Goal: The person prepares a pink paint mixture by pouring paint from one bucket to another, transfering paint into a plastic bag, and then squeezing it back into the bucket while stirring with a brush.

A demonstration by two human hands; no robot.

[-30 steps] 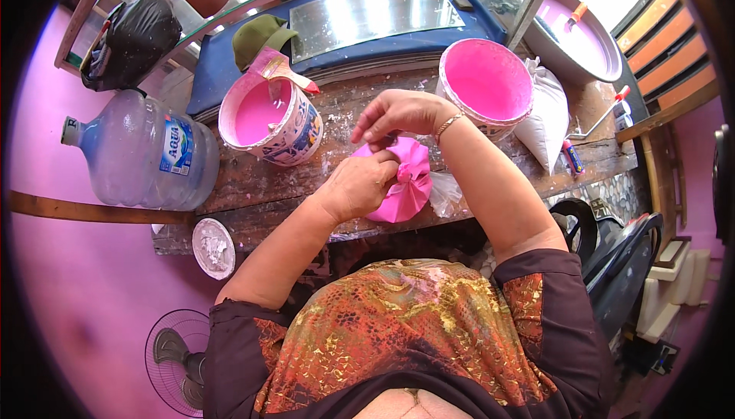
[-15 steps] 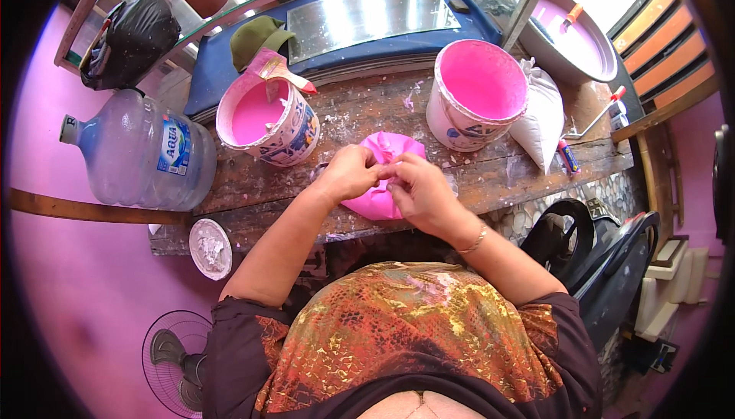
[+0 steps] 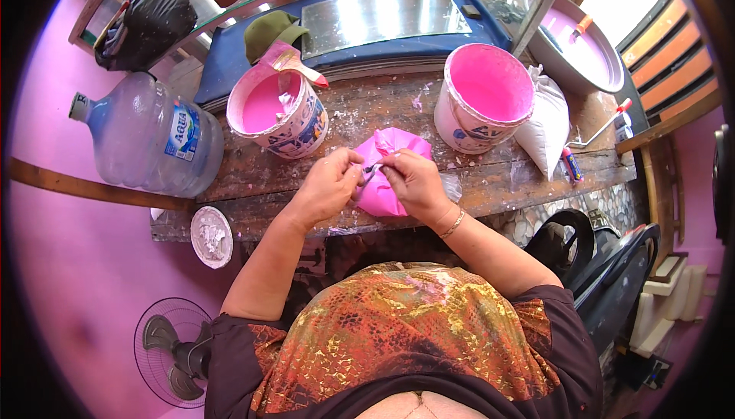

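Note:
A plump pink plastic bag (image 3: 384,198) sits on the wooden table in front of me, its gathered top showing between my hands. A thin dark strip (image 3: 372,168), perhaps a tie or band, stretches across the top of the bag. My left hand (image 3: 329,183) pinches one end of it at the bag's left side. From the right, my right hand (image 3: 416,182) grips the other end with bent fingers. Whether the strip loops around the bag's neck is hidden. Clear plastic (image 3: 452,187) lies just right of my right hand.
Behind the bag stand a left bucket (image 3: 297,124) of pink paint, with a paintbrush (image 3: 287,63) across its rim, and a right pink-lined bucket (image 3: 467,124). A white sack (image 3: 543,124) leans beside the latter. A large water bottle (image 3: 153,136) lies far left; a glass cabinet borders the back.
My left hand has drawn back from the bag's gathered top, and the fingers of both hands are now farther apart. The dark strip now shows between them. The view has shifted slightly.

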